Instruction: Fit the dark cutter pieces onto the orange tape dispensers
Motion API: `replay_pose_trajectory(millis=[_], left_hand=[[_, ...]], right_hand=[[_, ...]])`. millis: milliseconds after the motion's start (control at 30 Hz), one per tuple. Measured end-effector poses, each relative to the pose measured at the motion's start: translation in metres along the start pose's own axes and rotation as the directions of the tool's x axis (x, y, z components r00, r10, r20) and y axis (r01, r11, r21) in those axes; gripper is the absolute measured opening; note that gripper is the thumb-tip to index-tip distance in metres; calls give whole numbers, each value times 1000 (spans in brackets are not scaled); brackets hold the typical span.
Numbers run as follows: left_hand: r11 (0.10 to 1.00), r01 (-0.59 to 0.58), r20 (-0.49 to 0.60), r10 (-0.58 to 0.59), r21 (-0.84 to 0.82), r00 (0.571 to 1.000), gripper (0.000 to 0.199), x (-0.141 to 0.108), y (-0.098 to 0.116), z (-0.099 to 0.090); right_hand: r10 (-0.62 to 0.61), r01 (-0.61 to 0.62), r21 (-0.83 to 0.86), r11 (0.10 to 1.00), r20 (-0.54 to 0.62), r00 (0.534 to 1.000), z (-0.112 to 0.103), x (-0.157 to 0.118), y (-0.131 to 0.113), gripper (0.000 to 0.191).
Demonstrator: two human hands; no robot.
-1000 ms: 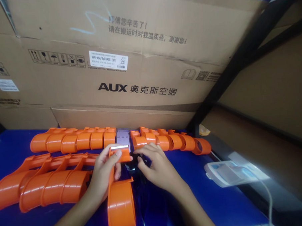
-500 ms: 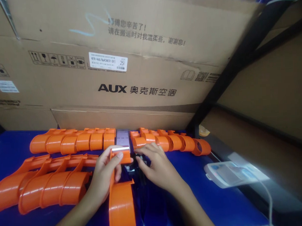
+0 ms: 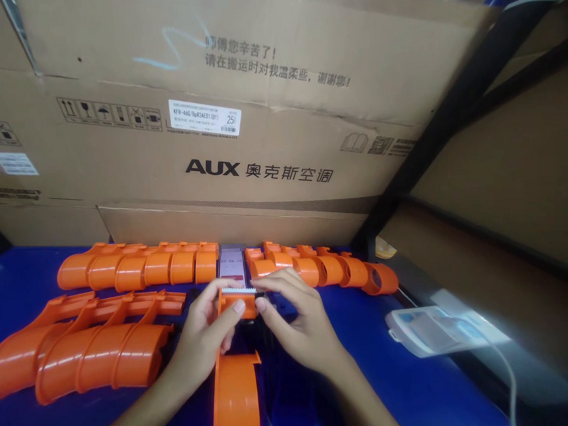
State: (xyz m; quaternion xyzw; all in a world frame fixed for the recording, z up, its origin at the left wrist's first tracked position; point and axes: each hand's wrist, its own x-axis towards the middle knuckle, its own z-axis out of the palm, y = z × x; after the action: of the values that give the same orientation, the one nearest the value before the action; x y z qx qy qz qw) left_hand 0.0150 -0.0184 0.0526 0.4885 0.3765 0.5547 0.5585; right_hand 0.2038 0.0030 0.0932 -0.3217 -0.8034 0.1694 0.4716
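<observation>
My left hand is closed around the head of an orange tape dispenser, its thumb pressing on the front. A white serrated blade runs along the top edge of that head. The curved body of the dispenser hangs below, towards me. My right hand is at the right end of the blade, with thumb and forefinger curled close together. Something small and dark shows between those fingertips, too hidden to name. Behind my hands stands a phone with a timer on its screen.
Rows of orange dispensers lie at the back left, front left and back right of the blue table. A large cardboard box stands behind. On the right are a white device with a cable and a black frame post.
The dispenser head in my left hand has moved right and slightly towards me. My right fingertips, earlier over dark items on the table, now meet the end of the blade.
</observation>
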Motion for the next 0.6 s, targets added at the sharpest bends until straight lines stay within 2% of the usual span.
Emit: replay_pose_trajectory(millis=[200,600], left_hand=[[1000,23,47,-24,22,999,32,-2,-2,0],[999,-13,40,12,34,999,32,-3,2,1]], right_hand=[[22,-22,26,999,26,999,5,0,-3,14],[42,-43,-7,999,-12,999,5,-1,-3,10]])
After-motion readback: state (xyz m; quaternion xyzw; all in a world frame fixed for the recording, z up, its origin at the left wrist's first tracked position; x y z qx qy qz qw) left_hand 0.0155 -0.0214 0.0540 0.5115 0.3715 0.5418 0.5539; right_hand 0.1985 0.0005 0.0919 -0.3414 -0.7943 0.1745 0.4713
